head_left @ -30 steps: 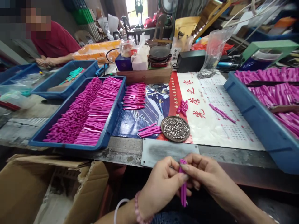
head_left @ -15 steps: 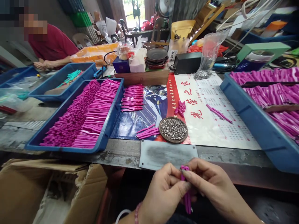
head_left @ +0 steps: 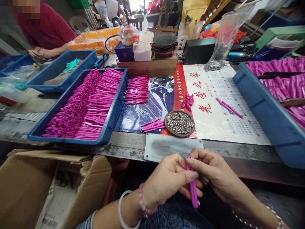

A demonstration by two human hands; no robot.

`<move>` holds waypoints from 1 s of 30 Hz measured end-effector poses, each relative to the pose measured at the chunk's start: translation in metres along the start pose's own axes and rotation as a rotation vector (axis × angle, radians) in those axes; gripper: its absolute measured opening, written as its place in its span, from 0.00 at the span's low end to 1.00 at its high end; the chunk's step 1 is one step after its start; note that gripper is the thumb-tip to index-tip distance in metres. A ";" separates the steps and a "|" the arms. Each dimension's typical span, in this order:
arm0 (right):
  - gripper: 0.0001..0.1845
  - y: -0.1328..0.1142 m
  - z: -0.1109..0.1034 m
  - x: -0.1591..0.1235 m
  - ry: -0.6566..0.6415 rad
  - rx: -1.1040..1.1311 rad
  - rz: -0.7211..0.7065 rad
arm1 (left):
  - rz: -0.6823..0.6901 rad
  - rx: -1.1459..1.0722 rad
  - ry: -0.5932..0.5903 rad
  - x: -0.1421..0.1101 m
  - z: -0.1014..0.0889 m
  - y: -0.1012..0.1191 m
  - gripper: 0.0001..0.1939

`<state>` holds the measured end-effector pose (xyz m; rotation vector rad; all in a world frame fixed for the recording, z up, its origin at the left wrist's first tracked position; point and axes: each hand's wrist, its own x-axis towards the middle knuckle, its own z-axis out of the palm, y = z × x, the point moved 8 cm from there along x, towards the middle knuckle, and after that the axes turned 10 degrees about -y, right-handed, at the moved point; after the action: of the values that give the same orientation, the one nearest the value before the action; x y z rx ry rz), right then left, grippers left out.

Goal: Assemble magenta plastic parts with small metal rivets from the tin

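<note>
My left hand (head_left: 170,179) is closed around a couple of slim magenta plastic sticks (head_left: 193,192) held upright just beyond my lap. The thumb and fingers of my right hand (head_left: 212,167) pinch the same sticks near their upper end. Fingers hide part of their length, and whether a small part sits between the fingertips cannot be made out. Beyond my hands is a round brown dish (head_left: 166,127) full of small shiny metal pieces (head_left: 179,122). A few loose magenta sticks (head_left: 153,125) lie against its left side. A grey metal plate (head_left: 172,147) lies at the table edge.
A blue tray (head_left: 108,135) at left holds stacked magenta sticks; another blue tray (head_left: 269,127) stands at right. A row of magenta pieces (head_left: 136,90) lies beside the left tray. An open cardboard box (head_left: 95,184) stands below. A co-worker in a red shirt (head_left: 47,25) sits far left.
The view has tilted down, bringing my forearms and bracelets more into sight. Both hands still hold the magenta sticks, whose upper ends are now more covered by my right fingers.
</note>
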<state>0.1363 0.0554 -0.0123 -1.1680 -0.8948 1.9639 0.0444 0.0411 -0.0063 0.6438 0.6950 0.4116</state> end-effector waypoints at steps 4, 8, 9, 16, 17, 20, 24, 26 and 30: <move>0.21 0.002 -0.003 0.006 0.010 0.102 0.020 | -0.008 -0.131 -0.028 0.005 0.002 0.004 0.18; 0.20 -0.002 -0.005 0.010 0.017 0.135 0.016 | -0.002 -0.187 -0.048 0.006 0.002 0.009 0.17; 0.20 -0.003 -0.004 0.011 0.014 0.155 0.014 | 0.009 -0.191 -0.045 0.006 0.002 0.010 0.16; 0.20 -0.005 0.016 0.013 -0.042 0.271 -0.091 | 0.178 -0.374 0.087 0.017 -0.001 0.000 0.17; 0.20 -0.006 0.018 0.012 -0.044 0.244 -0.115 | 0.192 -0.415 0.105 0.019 -0.001 -0.004 0.18; 0.22 -0.015 0.019 0.010 -0.027 0.024 -0.185 | 0.229 -0.409 0.084 0.021 -0.003 -0.008 0.24; 0.21 -0.040 0.013 0.017 -0.107 -0.389 -0.226 | 0.199 -0.335 -0.052 0.017 -0.008 -0.010 0.26; 0.20 -0.067 -0.003 0.025 -0.024 -0.711 -0.309 | 0.220 -0.267 -0.084 0.012 -0.014 -0.009 0.27; 0.11 -0.119 -0.041 0.057 0.220 -1.143 -0.427 | 0.178 -0.160 -0.093 0.009 -0.022 -0.017 0.27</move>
<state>0.1767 0.1747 0.0453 -1.5330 -2.0398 0.8735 0.0380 0.0424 -0.0345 0.5715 0.5120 0.5917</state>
